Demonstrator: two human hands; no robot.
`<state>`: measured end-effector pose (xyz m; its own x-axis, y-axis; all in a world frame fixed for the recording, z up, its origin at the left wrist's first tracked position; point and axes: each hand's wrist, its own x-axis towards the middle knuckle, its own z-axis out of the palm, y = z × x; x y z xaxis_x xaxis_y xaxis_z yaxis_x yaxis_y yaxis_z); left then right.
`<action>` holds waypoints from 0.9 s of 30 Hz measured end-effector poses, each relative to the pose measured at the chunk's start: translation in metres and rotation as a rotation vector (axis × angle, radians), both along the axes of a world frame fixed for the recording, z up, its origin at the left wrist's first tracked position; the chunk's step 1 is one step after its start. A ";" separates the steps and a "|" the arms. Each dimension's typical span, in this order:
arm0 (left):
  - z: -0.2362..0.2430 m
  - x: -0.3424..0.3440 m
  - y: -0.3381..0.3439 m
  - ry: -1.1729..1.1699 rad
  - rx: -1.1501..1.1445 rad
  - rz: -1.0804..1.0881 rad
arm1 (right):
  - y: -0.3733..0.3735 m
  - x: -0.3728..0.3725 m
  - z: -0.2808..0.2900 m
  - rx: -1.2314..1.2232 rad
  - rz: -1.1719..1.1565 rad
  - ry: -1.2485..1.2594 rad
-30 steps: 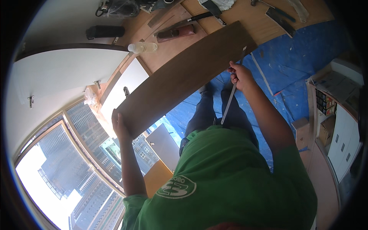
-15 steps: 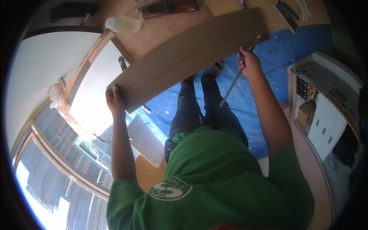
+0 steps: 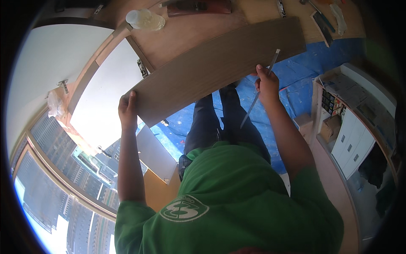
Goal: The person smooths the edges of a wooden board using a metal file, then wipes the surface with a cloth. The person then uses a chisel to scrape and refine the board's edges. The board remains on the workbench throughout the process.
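Observation:
A long brown wood-grain board (image 3: 215, 63) is held up in front of me, slanting from lower left to upper right. Its left end is gripped by my left hand (image 3: 127, 111), with the thumb on the upper face. My right hand (image 3: 267, 86) is closed round a long, thin grey strip (image 3: 249, 111) with a pale tip. The thumb of that hand touches or nearly touches the board's near edge. The strip's upper end overlaps the board in the view; whether it touches the board cannot be told.
Beyond the board is a wooden worktop with a plastic bottle (image 3: 146, 20), a dark red case (image 3: 198, 7) and a dark flat tool (image 3: 322, 28). White panels (image 3: 101, 101) stand at the left by the window. Blue sheeting (image 3: 296, 76) covers the floor. A white cabinet (image 3: 351, 142) stands right.
My right hand has moved left and down along the board's near edge with the strip. The board has tilted flatter and shifted slightly right and down in view.

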<state>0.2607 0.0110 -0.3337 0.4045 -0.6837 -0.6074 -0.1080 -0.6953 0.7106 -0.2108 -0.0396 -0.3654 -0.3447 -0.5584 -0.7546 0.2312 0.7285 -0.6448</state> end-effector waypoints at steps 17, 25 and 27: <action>-0.015 -0.013 -0.035 -0.419 0.355 -0.527 | -0.021 -0.030 -0.024 0.089 0.010 0.083; -0.013 -0.017 -0.049 -0.415 0.458 -0.606 | -0.024 -0.034 -0.032 0.056 0.074 0.173; -0.012 -0.023 -0.054 -0.518 0.467 -0.679 | -0.028 -0.036 -0.034 0.030 0.053 0.168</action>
